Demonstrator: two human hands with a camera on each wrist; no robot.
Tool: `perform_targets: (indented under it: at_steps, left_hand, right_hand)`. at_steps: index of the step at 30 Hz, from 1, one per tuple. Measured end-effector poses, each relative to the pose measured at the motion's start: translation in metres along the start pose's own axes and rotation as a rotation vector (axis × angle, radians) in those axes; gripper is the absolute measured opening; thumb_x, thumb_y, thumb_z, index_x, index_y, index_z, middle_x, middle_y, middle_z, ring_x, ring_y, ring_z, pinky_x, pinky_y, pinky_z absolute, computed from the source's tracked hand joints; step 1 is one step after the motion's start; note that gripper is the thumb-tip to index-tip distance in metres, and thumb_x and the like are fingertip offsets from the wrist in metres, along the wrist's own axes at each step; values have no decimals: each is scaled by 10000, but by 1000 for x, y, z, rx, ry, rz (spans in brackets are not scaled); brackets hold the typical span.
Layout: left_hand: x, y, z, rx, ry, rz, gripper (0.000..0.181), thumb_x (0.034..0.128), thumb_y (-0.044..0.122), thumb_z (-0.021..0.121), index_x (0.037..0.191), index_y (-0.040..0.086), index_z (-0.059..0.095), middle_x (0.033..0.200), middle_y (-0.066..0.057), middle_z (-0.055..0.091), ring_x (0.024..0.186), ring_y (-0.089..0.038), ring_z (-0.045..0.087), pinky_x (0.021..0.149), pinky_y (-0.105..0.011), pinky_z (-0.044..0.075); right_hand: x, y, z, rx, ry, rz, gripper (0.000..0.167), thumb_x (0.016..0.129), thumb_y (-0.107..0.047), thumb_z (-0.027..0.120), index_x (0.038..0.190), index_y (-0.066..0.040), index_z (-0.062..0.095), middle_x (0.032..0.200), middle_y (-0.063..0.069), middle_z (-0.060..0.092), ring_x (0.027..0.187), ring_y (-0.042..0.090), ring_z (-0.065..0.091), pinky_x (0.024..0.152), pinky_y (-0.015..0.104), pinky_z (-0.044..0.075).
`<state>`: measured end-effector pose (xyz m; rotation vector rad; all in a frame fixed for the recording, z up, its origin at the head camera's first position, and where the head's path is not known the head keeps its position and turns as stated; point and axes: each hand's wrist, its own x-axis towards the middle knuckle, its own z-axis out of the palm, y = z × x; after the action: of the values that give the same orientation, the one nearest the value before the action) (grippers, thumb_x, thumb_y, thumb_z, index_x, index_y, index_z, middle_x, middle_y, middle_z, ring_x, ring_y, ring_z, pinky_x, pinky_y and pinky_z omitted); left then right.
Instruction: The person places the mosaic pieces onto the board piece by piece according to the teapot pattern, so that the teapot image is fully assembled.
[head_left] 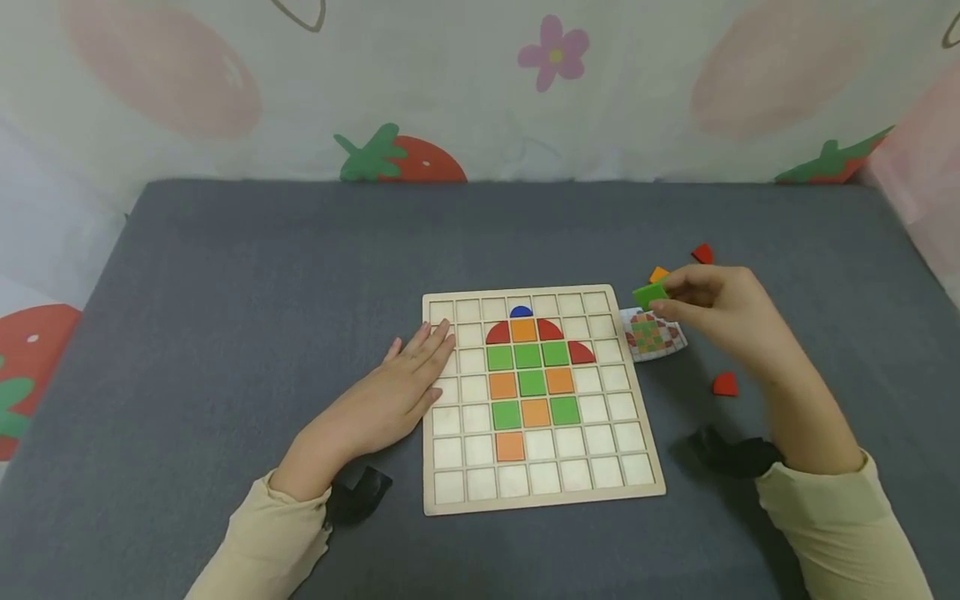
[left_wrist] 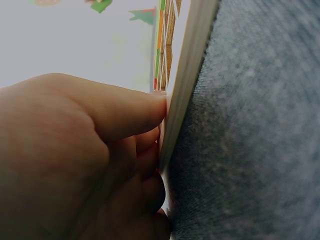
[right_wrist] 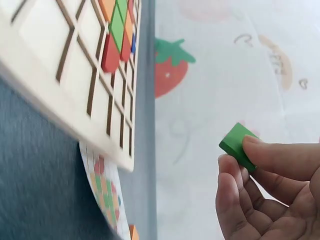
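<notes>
Pinches a green block [right_wrist: 238,141] in the right grip [right_wrist: 285,187] against a strawberry-print cloth [right_wrist: 205,115], near a wooden grid board [right_wrist: 45,97] set with colored pieces [right_wrist: 116,25], with a printed card [right_wrist: 105,192] at its edge.

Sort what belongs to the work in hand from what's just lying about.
Belongs: grid board, coloured pieces set in it, green block in the right hand, loose red pieces, orange piece, picture card.

Just there: strawberry-print backdrop, black wrist devices.

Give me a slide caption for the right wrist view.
Right hand pinches a green block, with a gridded board and patterned card in view.
</notes>
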<state>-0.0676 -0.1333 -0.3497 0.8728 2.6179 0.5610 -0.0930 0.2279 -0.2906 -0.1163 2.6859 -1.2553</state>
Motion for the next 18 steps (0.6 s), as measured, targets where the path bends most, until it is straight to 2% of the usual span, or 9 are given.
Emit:
perform_targets:
  at_steps: [4,9,13,18]
  left_hand:
    - [-2,-1,-2,-4,-4,7,588,989,142,469,1486,-15,197,1562,-145,96,1431,-289,48,1119,-522,104]
    - [-4,0,-4,-15,-7,6,587,991,141,464,1488,-11,190,1563,-140,89,1432,-286,41,1120,-522,99]
    - [-6,-1,-5,-21,-8,5,586,994,143,458,1491,-6,185,1565,-133,83,1432,-282,36,1120,-522,96]
    - [-8,-2,-6,-19,-6,12,584,994,138,457,1490,-8,186,1564,-140,85,1432,-287,39,1118,-529,99]
  right_hand:
    - [-3,-10,10,-2,-42,-38,229,883,-120,672,1063,21,656,899,66,649,753,96,623,648,228,482]
    - [-7,-19,23,41,-107,-99,170,860,-94,694,1003,-2,683,844,85,647,739,190,632,640,261,511]
    - [-9,-25,34,63,-158,-104,151,844,-82,708,974,-10,683,825,81,655,750,226,627,646,266,511]
    - [-11,-31,47,77,-234,-149,131,823,-20,711,950,-1,685,822,56,655,736,229,621,624,252,497]
